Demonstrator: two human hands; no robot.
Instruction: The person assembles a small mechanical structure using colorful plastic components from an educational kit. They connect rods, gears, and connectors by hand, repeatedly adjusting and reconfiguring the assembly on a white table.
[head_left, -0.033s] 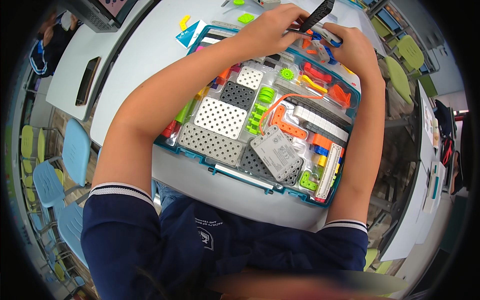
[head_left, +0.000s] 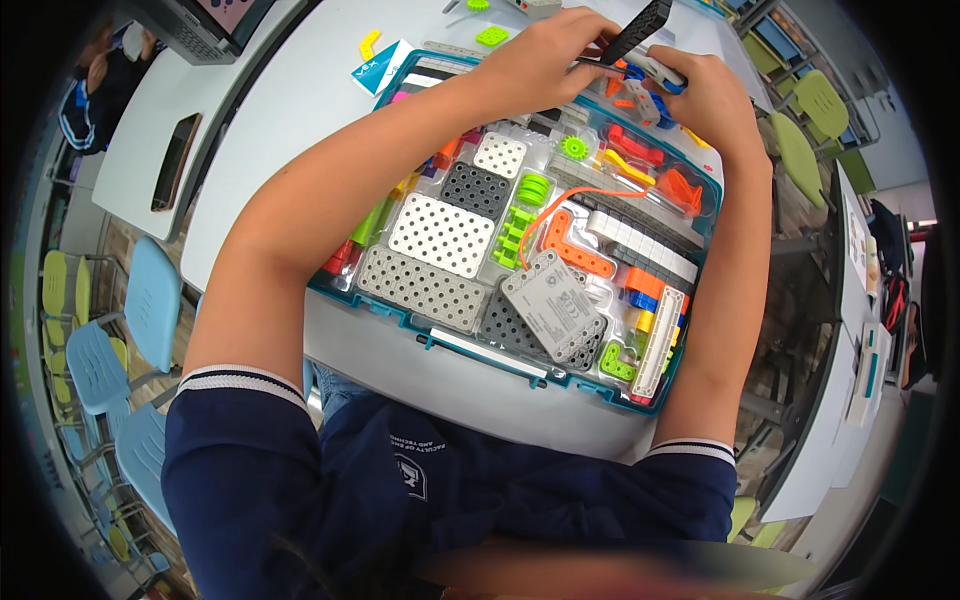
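Beyond the far edge of a teal-rimmed parts case (head_left: pixel 440 338), both my hands are raised close together. My left hand (head_left: pixel 545 62) is closed, its fingertips pinching the lower end of a black perforated beam (head_left: pixel 638 30) that slants up and to the right. My right hand (head_left: pixel 715 105) is closed round a pale grey piece (head_left: pixel 662 72) with blue at its end, which meets the beam's foot. Small orange, grey and blue connected parts (head_left: pixel 640 102) show just below the fingers. Inside the case, a grey square battery-like block (head_left: pixel 553 305) with an orange cable (head_left: pixel 575 192) lies tilted on a dark plate.
Perforated plates (head_left: pixel 440 235), green gears (head_left: pixel 574 148) and an orange angled beam (head_left: pixel 575 248) fill the case. Left on the tables are a phone (head_left: pixel 176 162), a laptop (head_left: pixel 205 35) and a blue-white card (head_left: pixel 382 70). Chairs (head_left: pixel 153 300) stand on both sides; another person sits far left.
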